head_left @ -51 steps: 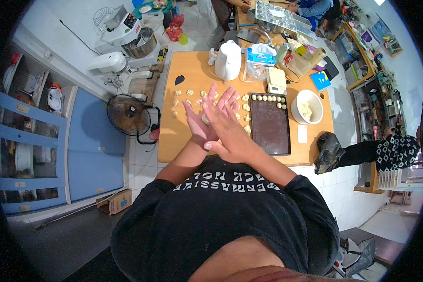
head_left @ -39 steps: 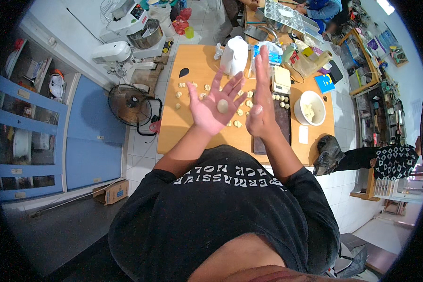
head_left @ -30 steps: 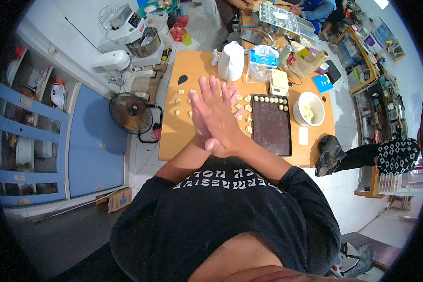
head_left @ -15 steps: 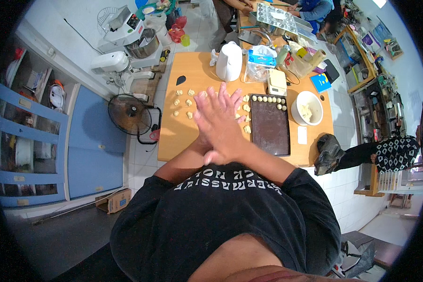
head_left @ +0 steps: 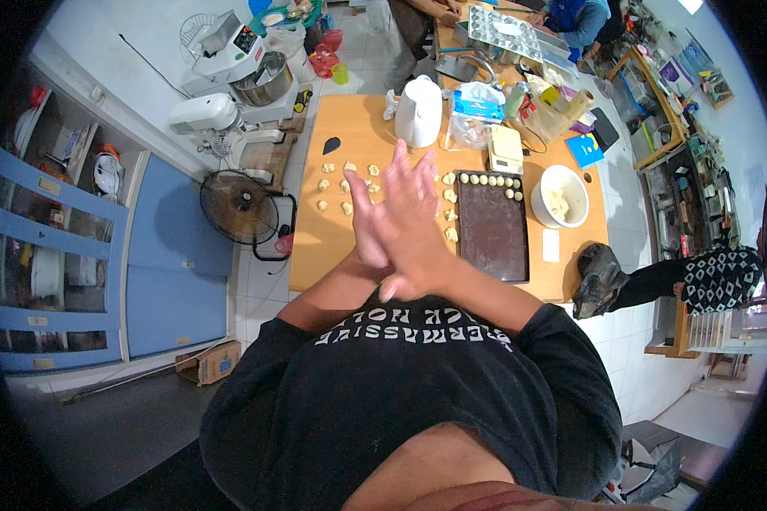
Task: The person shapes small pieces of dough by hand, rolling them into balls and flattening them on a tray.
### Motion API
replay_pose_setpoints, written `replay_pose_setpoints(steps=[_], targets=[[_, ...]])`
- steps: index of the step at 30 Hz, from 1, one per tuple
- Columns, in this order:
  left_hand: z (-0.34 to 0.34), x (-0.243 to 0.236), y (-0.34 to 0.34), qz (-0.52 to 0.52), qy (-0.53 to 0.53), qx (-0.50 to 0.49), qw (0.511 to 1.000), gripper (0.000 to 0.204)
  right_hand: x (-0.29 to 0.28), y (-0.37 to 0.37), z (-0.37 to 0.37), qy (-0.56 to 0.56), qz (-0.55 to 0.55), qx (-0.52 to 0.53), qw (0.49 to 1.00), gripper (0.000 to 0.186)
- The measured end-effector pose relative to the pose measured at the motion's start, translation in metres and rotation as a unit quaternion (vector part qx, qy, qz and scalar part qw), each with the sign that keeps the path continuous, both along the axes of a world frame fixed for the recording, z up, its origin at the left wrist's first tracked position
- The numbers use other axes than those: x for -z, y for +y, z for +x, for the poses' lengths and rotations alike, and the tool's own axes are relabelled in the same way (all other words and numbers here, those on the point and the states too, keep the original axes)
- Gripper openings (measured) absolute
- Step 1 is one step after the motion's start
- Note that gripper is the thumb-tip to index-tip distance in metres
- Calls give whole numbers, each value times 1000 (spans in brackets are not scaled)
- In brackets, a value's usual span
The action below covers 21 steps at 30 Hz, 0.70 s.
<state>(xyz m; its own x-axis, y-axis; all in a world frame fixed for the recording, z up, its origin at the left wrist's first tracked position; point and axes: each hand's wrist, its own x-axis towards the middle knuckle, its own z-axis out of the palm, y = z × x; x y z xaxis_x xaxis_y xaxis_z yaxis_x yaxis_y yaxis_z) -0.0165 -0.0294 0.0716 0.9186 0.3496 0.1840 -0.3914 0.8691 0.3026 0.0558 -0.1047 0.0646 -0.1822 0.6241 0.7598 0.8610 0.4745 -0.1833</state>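
My left hand [head_left: 367, 228] and my right hand [head_left: 416, 223] are pressed palm to palm above the near part of the table, the right one lying over the left. Their fingers stretch out toward the far side. Whatever is between the palms is hidden. Small lumps of pale dough [head_left: 323, 185] sit in rows on the tabletop to the left of my hands. Another column of dough lumps [head_left: 450, 215] lies to their right. Beside it is a dark baking tray [head_left: 493, 238], with several smooth dough balls [head_left: 496, 180] lined up along its far edge.
A white bowl [head_left: 581, 204] with dough inside stands right of the tray. Farther back on the wooden table [head_left: 358, 119] are a white jug [head_left: 418, 111], a kitchen scale [head_left: 504, 152] and a tissue pack [head_left: 477, 104]. A fan [head_left: 240, 204] stands at the left. Other people work at the far table.
My palms have slid against each other. The left hand shows more at the left, and the fingers, crossed and fanned before, now point more nearly the same way.
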Motion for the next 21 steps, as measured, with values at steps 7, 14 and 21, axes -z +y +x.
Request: replay_pose_setpoints(steps=[7,14,21], targets=[[33,36,-21,164,-28,-109,980,93,-26,8,13,109,-39,35,993,105],[8,21,12,116,94,1,989,107,11,-5,-7,44,-39,-24,998,113],[27,25,-27,163,56,-81,982,95,-10,15,29,98,-48,75,991,109]])
